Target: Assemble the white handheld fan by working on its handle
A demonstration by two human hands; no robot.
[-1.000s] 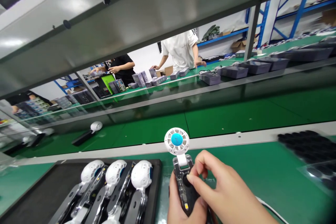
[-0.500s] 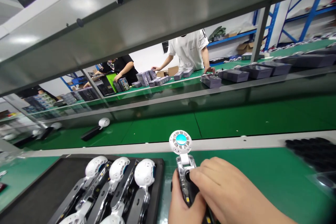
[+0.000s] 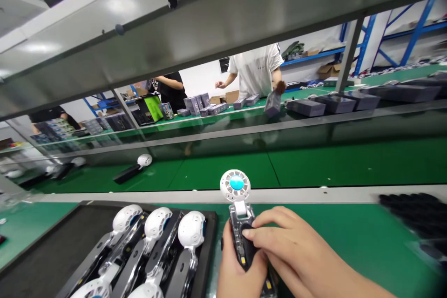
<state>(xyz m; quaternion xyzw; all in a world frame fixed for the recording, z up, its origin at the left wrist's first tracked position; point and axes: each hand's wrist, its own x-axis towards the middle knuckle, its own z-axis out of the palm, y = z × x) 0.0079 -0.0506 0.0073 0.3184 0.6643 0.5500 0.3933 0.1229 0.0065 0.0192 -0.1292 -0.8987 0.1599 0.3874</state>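
No legible text, label, brand or number anywhere, the distant boxes too blurred.

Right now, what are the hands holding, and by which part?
The left hand grips the handheld fan by its clear handle; right hand fingertips press the handle's front. The fan head is free.

green conveyor benches, grey overhead shelf, blue racking, white walls

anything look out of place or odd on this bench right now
One thing stands out: a lone handheld fan lies on its side on the green belt, apart from the fans lined up in the black tray. The fan held in both hands looks intact.
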